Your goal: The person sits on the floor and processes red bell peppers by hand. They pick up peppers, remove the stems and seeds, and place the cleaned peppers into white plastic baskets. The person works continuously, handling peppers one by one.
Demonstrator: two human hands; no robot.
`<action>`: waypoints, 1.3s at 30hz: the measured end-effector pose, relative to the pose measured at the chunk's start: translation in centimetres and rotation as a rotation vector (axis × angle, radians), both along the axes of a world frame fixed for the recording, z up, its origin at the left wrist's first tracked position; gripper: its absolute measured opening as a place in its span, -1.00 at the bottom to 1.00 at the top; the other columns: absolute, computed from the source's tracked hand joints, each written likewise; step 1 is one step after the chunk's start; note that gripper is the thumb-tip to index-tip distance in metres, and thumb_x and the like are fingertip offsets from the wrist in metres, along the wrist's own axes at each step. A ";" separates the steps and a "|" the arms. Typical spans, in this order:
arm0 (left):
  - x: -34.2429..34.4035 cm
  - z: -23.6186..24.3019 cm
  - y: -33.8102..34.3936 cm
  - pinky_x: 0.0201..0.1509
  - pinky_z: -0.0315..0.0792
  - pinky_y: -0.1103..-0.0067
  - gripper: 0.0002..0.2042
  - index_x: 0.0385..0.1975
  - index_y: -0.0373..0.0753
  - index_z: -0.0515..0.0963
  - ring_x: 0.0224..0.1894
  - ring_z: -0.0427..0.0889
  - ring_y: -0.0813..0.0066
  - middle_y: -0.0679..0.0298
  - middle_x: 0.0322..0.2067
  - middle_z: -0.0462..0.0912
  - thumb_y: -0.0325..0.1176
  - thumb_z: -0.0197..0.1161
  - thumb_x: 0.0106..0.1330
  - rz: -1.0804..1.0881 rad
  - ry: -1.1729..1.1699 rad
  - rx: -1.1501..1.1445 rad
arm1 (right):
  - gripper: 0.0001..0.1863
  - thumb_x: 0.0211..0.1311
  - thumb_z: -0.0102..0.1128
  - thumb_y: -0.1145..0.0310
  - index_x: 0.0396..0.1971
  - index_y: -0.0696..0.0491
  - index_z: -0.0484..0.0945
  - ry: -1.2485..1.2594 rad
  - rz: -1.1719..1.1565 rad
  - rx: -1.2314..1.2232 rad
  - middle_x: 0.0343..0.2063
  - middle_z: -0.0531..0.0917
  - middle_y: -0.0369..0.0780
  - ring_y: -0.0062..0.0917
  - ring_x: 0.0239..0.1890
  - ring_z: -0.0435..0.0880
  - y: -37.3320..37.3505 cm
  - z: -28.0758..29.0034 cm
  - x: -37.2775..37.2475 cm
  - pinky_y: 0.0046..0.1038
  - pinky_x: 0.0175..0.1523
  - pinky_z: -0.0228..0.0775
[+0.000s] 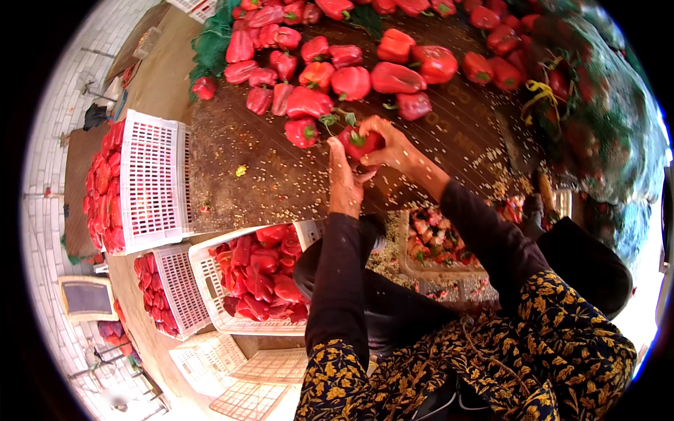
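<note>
A red bell pepper (358, 144) with its green stem end upward is between my two hands, just above the brown board (239, 189). My left hand (345, 179) holds it from the lower left, thumb raised along its side. My right hand (390, 151) grips it from the right with bent fingers over it. Another red pepper (300, 132) lies just left of them, near some green leaves (330, 119). More loose peppers (330, 81) cover the far part of the board, and pale seeds are scattered across the surface around my hands.
Green net sacks (597, 140) sit at the right, one with yellow ties (540, 95). White crates of red pepper pieces (151, 182) stand left and below the board (256, 274). A bin of scraps (435, 238) is under the front edge, beside my legs. Stacked pale crates (246, 400) lie lower left.
</note>
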State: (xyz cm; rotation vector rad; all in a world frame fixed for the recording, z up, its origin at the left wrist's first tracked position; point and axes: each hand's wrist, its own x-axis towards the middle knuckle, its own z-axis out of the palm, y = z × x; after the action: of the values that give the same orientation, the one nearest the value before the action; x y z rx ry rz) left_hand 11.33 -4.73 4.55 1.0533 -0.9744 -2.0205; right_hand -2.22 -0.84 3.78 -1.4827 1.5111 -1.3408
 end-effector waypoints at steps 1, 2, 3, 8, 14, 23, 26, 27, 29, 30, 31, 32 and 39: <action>-0.5 0.1 2.3 -0.07 0.44 0.36 -0.32 0.04 -0.25 0.28 -0.09 0.50 0.34 0.20 -0.05 0.44 0.27 -0.17 0.20 -0.039 0.192 -0.105 | -0.49 -0.28 0.33 0.41 -0.22 0.08 0.34 0.049 0.030 -0.025 -0.18 0.41 -0.19 -0.36 -0.12 0.41 3.1 1.1 0.2 -0.42 -0.04 0.27; -0.8 -0.8 4.2 0.04 0.36 0.45 -0.39 0.04 -0.24 0.30 -0.04 0.46 0.37 0.22 -0.06 0.44 0.20 -0.18 0.25 0.003 0.286 -0.150 | -0.50 -0.25 0.31 0.43 -0.21 0.08 0.33 0.093 0.061 -0.055 -0.16 0.40 -0.19 -0.36 -0.09 0.41 6.0 2.6 0.8 -0.42 -0.03 0.27; -1.7 -1.3 6.4 0.07 0.33 0.47 -0.38 0.06 -0.24 0.27 -0.02 0.44 0.38 0.22 -0.04 0.42 0.20 -0.19 0.25 -0.017 0.289 -0.116 | -0.51 -0.22 0.29 0.44 -0.19 0.08 0.33 0.071 -0.026 -0.024 -0.15 0.40 -0.19 -0.34 -0.07 0.40 9.0 3.5 0.7 -0.41 0.01 0.24; -4.6 -2.5 20.0 0.12 0.25 0.49 -0.34 0.17 -0.25 0.08 0.03 0.36 0.39 0.21 0.03 0.33 0.19 -0.21 0.27 0.014 0.132 0.018 | -0.31 -0.17 0.18 0.52 0.10 0.09 0.22 0.174 -0.297 0.051 0.01 0.39 -0.07 -0.16 0.02 0.37 20.9 2.4 -0.7 -0.29 0.04 0.26; -3.8 -9.7 23.0 0.17 0.14 0.45 -0.50 0.18 -0.25 0.18 0.12 0.27 0.31 0.15 0.08 0.31 -0.09 -0.08 0.33 -0.161 -0.387 -0.702 | -0.32 -0.09 0.10 0.54 0.16 0.07 0.17 0.173 -0.250 0.286 0.03 0.38 -0.04 -0.16 0.04 0.37 28.1 -4.9 -1.7 -0.28 0.05 0.25; -6.3 -9.0 22.6 0.17 0.02 0.45 -0.53 -0.18 -0.25 0.35 0.10 0.16 0.30 0.16 0.03 0.18 0.09 0.00 0.23 -0.496 -0.546 -0.029 | -0.32 -0.04 0.11 0.47 0.16 0.14 0.12 -0.012 -0.214 0.538 0.04 0.36 0.00 -0.20 0.06 0.37 28.2 -9.1 -1.9 -0.35 0.09 0.21; -5.6 -10.4 23.1 0.15 0.05 0.46 -0.52 -0.17 -0.25 0.30 0.09 0.16 0.32 0.13 0.03 0.18 0.10 -0.03 0.24 -0.389 -0.332 0.118 | -0.32 -0.08 0.13 0.44 0.13 0.17 0.15 0.122 -0.158 0.589 0.01 0.37 0.06 -0.05 0.12 0.24 27.9 -10.0 -1.6 -0.21 0.11 0.16; -5.7 -11.6 23.4 0.16 0.05 0.46 -0.49 -0.07 -0.24 0.27 0.12 0.18 0.31 0.10 0.08 0.19 0.11 -0.04 0.24 -0.388 -0.362 0.011 | -0.33 -0.08 0.14 0.42 0.12 0.16 0.16 0.086 -0.146 0.646 0.00 0.37 0.07 -0.02 0.11 0.25 27.7 -9.8 -1.8 -0.17 0.09 0.17; -5.2 -13.0 24.0 0.15 0.09 0.44 -0.46 0.00 -0.24 0.25 0.13 0.20 0.29 0.10 0.09 0.20 0.11 -0.06 0.25 -0.374 -0.420 0.027 | -0.38 -0.08 0.13 0.44 0.09 0.13 0.23 0.203 -0.107 0.619 -0.10 0.44 0.11 0.04 -0.07 0.40 26.2 -9.1 -1.3 -0.13 -0.09 0.30; -5.5 -13.2 23.7 0.15 0.11 0.43 -0.44 0.04 -0.24 0.25 0.13 0.21 0.28 0.10 0.10 0.21 0.11 -0.06 0.25 -0.373 -0.441 0.017 | -0.41 -0.08 0.13 0.45 0.06 0.13 0.25 0.240 -0.109 0.662 -0.16 0.46 0.11 0.04 -0.14 0.43 25.4 -9.5 -1.3 -0.13 -0.15 0.32; -5.8 -12.6 22.8 0.14 0.14 0.43 -0.44 0.07 -0.23 0.22 0.12 0.23 0.27 0.11 0.09 0.23 0.09 -0.04 0.25 -0.369 -0.463 0.050 | -0.44 -0.09 0.13 0.45 0.04 0.12 0.28 0.277 -0.108 0.685 -0.23 0.49 0.10 0.04 -0.20 0.46 24.3 -10.5 -1.1 -0.14 -0.21 0.34; -5.8 -12.0 22.0 0.13 0.16 0.43 -0.43 0.11 -0.22 0.20 0.11 0.25 0.26 0.11 0.08 0.25 0.07 -0.02 0.25 -0.364 -0.485 0.082 | -0.46 -0.09 0.12 0.46 0.01 0.12 0.31 0.315 -0.108 0.708 -0.29 0.52 0.10 0.04 -0.26 0.50 23.4 -11.5 -1.1 -0.14 -0.27 0.36; -3.5 -9.5 22.1 -0.01 0.37 0.50 -0.40 0.09 -0.28 0.24 0.06 0.33 0.38 0.16 0.07 0.25 -0.24 0.29 0.04 -0.375 -0.231 0.104 | -0.64 -0.14 0.14 0.27 -0.31 0.15 0.43 0.284 -0.454 0.502 -0.41 0.52 0.01 -0.05 -0.35 0.49 24.7 -10.1 -0.2 -0.17 -0.29 0.32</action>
State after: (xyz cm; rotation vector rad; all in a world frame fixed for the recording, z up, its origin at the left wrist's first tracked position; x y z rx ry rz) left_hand 7.85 17.39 -4.99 1.2562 -1.2763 -2.3056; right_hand -2.41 23.86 -6.30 -1.0723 2.2678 -0.8917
